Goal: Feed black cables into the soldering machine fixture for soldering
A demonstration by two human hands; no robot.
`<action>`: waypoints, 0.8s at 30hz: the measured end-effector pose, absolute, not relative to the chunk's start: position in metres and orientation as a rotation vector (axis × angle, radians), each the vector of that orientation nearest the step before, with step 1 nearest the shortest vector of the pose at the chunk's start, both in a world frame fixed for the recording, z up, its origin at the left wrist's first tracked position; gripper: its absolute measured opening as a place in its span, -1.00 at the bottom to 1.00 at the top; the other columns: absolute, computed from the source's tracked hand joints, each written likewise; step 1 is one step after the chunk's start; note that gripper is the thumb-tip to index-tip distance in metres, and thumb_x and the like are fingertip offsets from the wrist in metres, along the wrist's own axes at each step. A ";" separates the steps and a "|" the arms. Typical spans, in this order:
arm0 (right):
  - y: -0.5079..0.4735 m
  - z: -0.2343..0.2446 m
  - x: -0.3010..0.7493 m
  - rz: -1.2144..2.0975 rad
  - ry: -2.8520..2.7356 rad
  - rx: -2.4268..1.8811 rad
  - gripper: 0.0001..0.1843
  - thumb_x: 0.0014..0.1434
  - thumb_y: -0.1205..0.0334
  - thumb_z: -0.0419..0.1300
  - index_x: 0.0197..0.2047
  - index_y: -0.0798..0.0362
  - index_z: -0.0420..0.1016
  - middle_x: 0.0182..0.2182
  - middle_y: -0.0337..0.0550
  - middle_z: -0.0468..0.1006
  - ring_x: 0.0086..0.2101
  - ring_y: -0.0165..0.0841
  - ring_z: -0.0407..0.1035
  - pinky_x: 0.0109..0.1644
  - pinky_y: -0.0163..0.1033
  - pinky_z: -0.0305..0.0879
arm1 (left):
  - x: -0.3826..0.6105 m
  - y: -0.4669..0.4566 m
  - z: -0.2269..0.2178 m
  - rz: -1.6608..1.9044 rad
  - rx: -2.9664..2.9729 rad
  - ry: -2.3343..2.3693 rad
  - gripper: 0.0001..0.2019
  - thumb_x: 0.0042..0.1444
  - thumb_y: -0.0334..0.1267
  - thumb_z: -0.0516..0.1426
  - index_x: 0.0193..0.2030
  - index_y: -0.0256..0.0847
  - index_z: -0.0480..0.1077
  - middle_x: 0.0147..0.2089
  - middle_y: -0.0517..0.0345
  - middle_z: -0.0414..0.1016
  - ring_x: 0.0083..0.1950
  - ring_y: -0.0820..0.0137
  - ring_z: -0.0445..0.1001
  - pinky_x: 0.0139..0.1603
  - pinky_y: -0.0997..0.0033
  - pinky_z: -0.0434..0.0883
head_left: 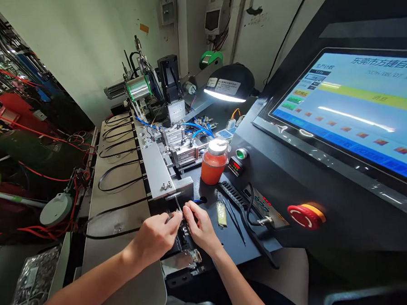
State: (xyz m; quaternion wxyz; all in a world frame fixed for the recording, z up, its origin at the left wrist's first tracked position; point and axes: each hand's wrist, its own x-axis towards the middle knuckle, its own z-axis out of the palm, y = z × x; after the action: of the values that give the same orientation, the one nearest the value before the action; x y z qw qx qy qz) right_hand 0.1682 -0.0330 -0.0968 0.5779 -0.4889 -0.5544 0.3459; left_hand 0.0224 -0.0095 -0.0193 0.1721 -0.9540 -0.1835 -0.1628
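Observation:
My left hand (156, 237) and my right hand (200, 227) meet over a small black fixture (182, 233) at the near end of a metal conveyor track (156, 171). Each hand pinches something small and thin at the fixture; I cannot make out what it is. A black cable loop (108, 223) lies on the steel plate (119, 207) just left of my left hand, its end running toward my fingers. Several more cable loops (117, 170) lie further up the plate.
An orange bottle with a white cap (213, 162) stands behind the hands. Tweezers (234, 219) and a black comb-like strip (235, 196) lie to the right. A red emergency button (305, 215), a touchscreen (354, 108), a lamp (230, 85) and a soldering head with a wire spool (140, 87) surround the bench.

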 end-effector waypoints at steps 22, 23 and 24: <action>-0.035 -0.099 0.175 0.714 -1.266 -1.257 -0.63 0.36 0.14 -0.11 -0.51 -0.01 0.09 -0.61 -0.35 0.13 -0.58 -0.47 0.09 -0.50 -0.35 0.06 | 0.015 -0.006 -0.015 -0.420 -2.829 -0.772 -0.77 0.31 -0.44 -0.02 -0.11 -0.19 0.45 -0.30 0.22 0.52 -0.38 0.48 0.45 -0.40 0.49 0.35; -0.036 -0.097 0.178 0.659 -1.289 -1.283 -0.64 0.36 0.17 -0.10 -0.49 0.01 0.15 -0.59 -0.32 0.20 -0.56 -0.45 0.14 -0.48 -0.34 0.10 | 0.013 -0.007 -0.013 -0.407 -2.863 -0.857 -0.78 0.31 -0.42 -0.01 -0.14 -0.16 0.46 -0.31 0.24 0.52 -0.34 0.48 0.47 -0.36 0.50 0.36; -0.038 -0.094 0.181 0.598 -1.328 -1.294 -0.67 0.36 0.21 -0.09 -0.45 0.02 0.24 -0.56 -0.28 0.28 -0.53 -0.43 0.21 -0.44 -0.32 0.15 | 0.011 -0.007 -0.011 -0.380 -2.886 -0.927 -0.80 0.30 -0.40 0.01 -0.17 -0.15 0.46 -0.31 0.24 0.51 -0.32 0.47 0.48 -0.34 0.50 0.35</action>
State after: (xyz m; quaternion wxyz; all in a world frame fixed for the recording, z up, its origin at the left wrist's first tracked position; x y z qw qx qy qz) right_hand 0.1807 -0.0385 -0.0943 0.5617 -0.5495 -0.5640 0.2537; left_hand 0.0109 -0.0073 -0.0110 0.0434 -0.9438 -0.3031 -0.1241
